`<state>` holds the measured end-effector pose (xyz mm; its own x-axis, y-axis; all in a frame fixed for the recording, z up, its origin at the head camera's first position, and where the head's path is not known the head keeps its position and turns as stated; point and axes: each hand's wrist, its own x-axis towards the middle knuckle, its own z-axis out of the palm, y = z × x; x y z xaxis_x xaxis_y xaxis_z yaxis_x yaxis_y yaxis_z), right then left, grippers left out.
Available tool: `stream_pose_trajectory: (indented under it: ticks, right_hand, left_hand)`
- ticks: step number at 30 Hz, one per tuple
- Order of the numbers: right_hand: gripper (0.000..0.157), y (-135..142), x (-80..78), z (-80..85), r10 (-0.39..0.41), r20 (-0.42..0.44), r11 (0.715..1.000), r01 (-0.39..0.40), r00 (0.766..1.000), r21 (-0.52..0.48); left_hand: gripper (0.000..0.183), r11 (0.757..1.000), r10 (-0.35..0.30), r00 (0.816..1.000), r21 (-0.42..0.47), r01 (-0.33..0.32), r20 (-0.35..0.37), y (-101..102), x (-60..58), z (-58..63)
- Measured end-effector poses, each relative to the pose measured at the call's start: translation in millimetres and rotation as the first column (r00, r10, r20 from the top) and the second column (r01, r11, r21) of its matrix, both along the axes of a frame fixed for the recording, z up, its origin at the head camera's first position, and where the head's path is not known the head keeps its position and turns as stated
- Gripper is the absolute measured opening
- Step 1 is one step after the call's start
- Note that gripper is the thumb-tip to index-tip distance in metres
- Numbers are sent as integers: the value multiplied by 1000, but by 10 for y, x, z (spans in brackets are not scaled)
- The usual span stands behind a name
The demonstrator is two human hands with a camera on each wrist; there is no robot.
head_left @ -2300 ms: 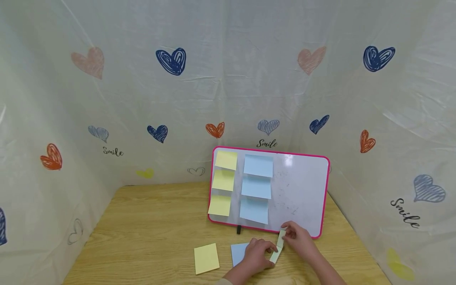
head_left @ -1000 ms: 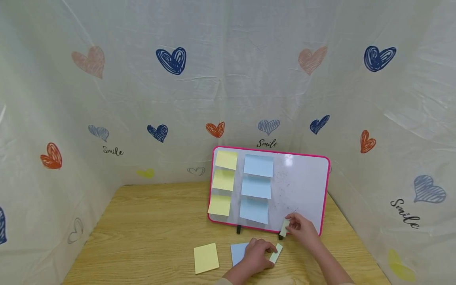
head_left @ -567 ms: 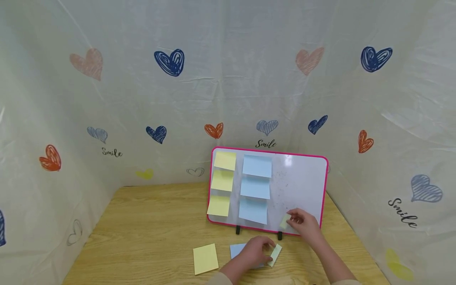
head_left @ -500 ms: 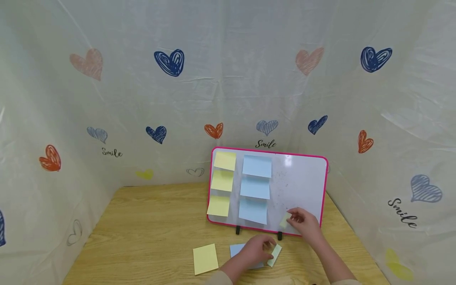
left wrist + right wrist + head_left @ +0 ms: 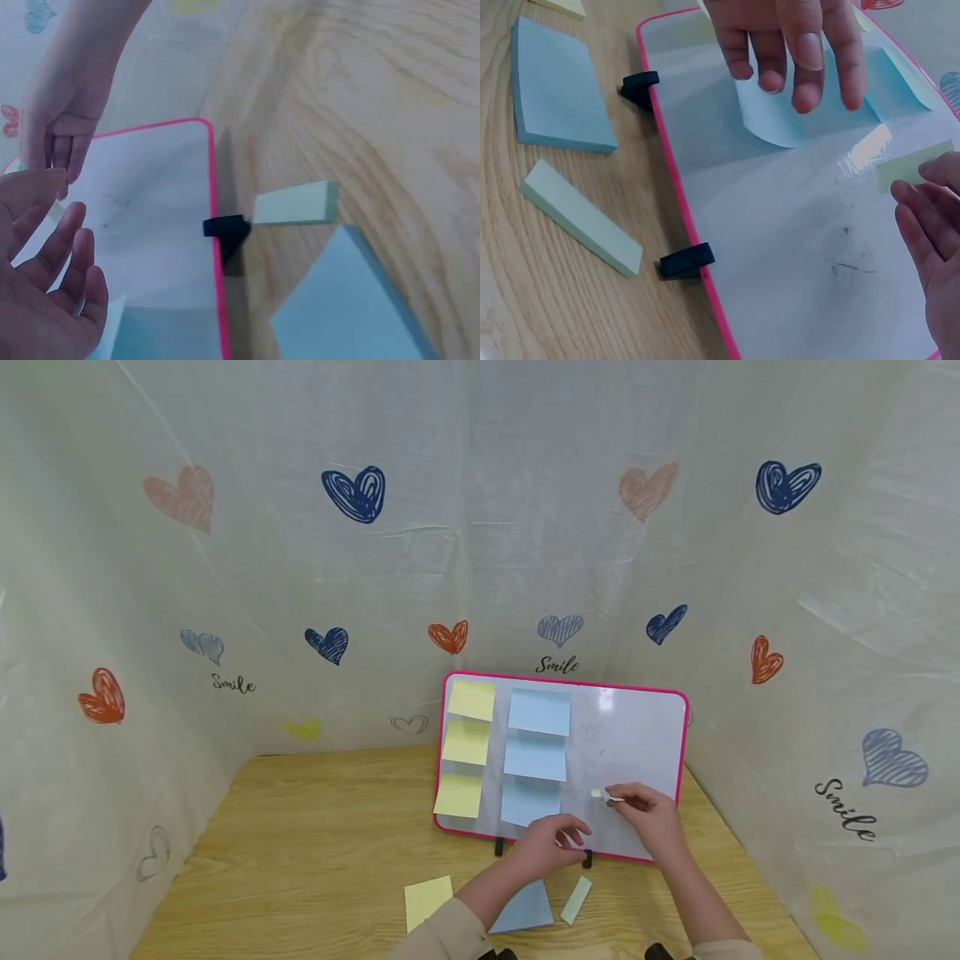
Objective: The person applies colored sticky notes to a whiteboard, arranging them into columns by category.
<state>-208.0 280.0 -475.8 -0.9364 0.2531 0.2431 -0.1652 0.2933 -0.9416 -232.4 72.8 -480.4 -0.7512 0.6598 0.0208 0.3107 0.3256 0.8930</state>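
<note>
My right hand pinches a narrow pale green sticky note between thumb and fingers, in front of the right part of a pink-framed whiteboard. The left hand hovers near the board's lower edge, fingers loosely bent, holding nothing. Below it on the table lies a narrow pale green sticky note pad. To that pad's left is a blue sticky note pad, partly covered by the left forearm. Yellow sticky notes form the board's left column; blue sticky notes form another beside it.
A yellow sticky note pad lies on the wooden table, left of the left sleeve. Black feet support the board's lower edge. A white curtain printed with hearts surrounds the table.
The right hand has peeled a green note off its pad and lifted it up before the board. The left hand has let go of the green pad and risen toward the board.
</note>
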Motion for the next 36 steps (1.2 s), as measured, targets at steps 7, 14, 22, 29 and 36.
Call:
stream_pose_trajectory:
  ticks: [7, 14, 22, 29, 36]
  right_hand:
    - [15, -18, -73, 90, -47, -32, 997, 45, 998, -68]
    - [18, -19, -196, 210, -82, -41, 994, 79, 996, -76]
    - [26, -37, -353, 346, -87, -57, 989, 79, 995, -124]
    - [29, -53, -472, 414, -109, -58, 984, 99, 992, -149]
    - [31, -64, -581, 433, -111, -50, 984, 103, 993, -148]
  left_hand:
    - [28, 999, -13, 998, 35, 15, -58, 12, -142, 296]
    - [28, 1000, 15, 992, 19, -13, -122, 51, -318, 557]
    - [27, 994, 108, 977, 27, -105, -183, 97, -615, 814]
    - [26, 984, 179, 961, 62, -170, -213, 222, -807, 934]
    - [27, 971, 237, 952, 45, -233, -193, 300, -964, 987]
